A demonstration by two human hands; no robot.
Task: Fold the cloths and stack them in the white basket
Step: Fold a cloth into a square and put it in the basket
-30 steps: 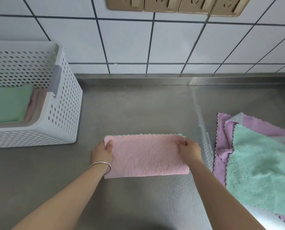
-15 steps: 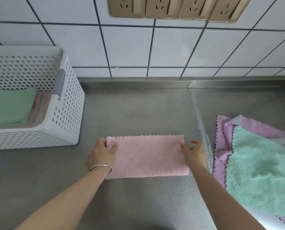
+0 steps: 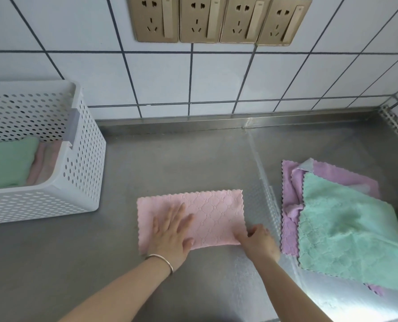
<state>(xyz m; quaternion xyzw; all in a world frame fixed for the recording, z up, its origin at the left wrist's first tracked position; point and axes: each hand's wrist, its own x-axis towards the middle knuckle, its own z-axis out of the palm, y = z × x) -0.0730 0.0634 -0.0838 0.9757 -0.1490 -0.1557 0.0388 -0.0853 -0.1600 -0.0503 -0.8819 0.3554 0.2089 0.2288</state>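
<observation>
A folded pink microfibre cloth with scalloped edges (image 3: 200, 212) lies flat on a brushed stainless-steel counter (image 3: 170, 163), a person's two bare hands working on it. The left hand (image 3: 170, 233), a thin silver bangle (image 3: 161, 260) at its wrist, rests palm-down on the cloth's left half with fingers straight and spread — pressing, not gripping. The right hand (image 3: 258, 242) sits at the cloth's near right corner, its fingers curled and pinching the edge there.

To the left stands a white perforated plastic basket (image 3: 77, 173), well apart from the pink cloth; inside it a folded mint-green cloth (image 3: 7, 161) lies on top of pale pink folded ones (image 3: 45, 159). On the right side of the counter waits an unfolded pile — a mint-green textured cloth (image 3: 346, 228) spread over lilac cloths (image 3: 291, 205) with zigzag edges.

Behind, a white-tiled wall with dark grout (image 3: 216, 77) carries a row of four gold-coloured socket plates (image 3: 219, 18).
</observation>
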